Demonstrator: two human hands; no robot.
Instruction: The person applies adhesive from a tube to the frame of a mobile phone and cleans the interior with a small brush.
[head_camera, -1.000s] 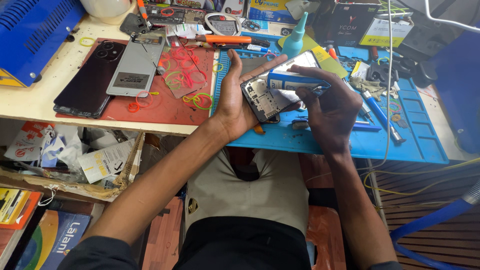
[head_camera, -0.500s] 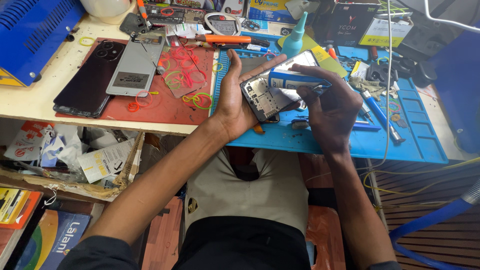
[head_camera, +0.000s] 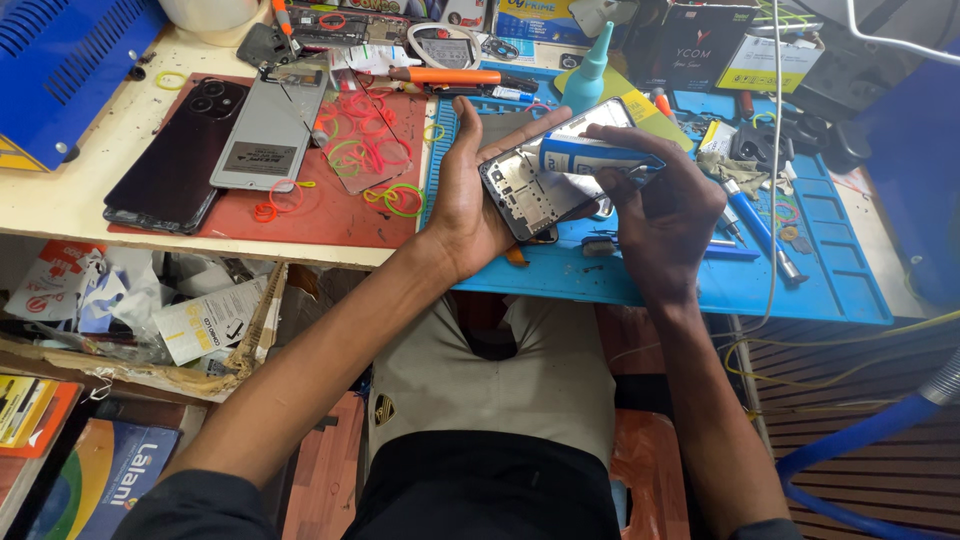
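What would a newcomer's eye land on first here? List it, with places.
At centre, the left hand cradles an opened phone frame with bare internals over the blue ridged work mat, while the right hand holds a blue-and-white tube against it. To the left, a dark phone and a grey back cover lie on a red mat strewn with coloured rubber bands.

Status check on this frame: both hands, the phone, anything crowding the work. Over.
Left hand cradles opened phone frame, tilted above blue mat. Right hand holds blue-and-white tube across it. Loose tools and rubber bands around, none between hands.
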